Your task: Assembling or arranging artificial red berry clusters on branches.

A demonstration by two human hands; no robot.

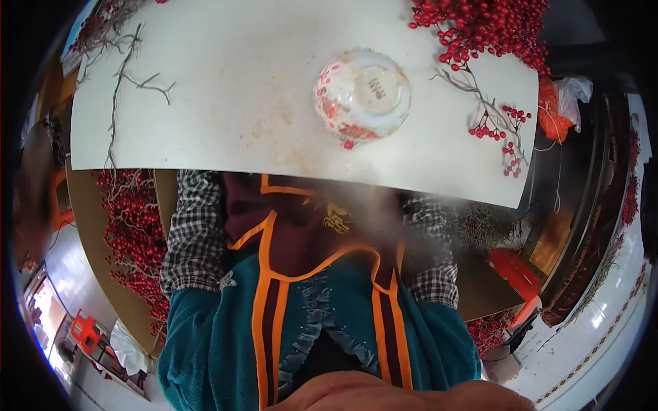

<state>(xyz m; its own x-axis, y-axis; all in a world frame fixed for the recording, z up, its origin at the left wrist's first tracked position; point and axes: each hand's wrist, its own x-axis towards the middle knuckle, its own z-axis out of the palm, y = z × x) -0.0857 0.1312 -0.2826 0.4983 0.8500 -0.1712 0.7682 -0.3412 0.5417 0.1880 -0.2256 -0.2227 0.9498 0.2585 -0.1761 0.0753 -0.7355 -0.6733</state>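
Observation:
Both my hands are out of sight below the near edge of the white tabletop (233,89). My left sleeve (195,233), black-and-white checked, runs up to that edge, and my right sleeve (432,260) does the same, partly blurred. On the table a white bowl with red patterning (332,103) rests upside down, its foot ring facing up. One red berry (349,144) lies against its near rim. Farther right lies a thin branch with red berry clusters (486,130). Bare twigs (120,82) lie on the left part of the table.
A heap of red berries (486,27) covers the far right corner. Berry branches (130,233) fill a cardboard box (86,226) at my left. Bare twigs (483,226) and a red stool-like object (514,274) are at my right. An orange bag (552,113) hangs beside the table.

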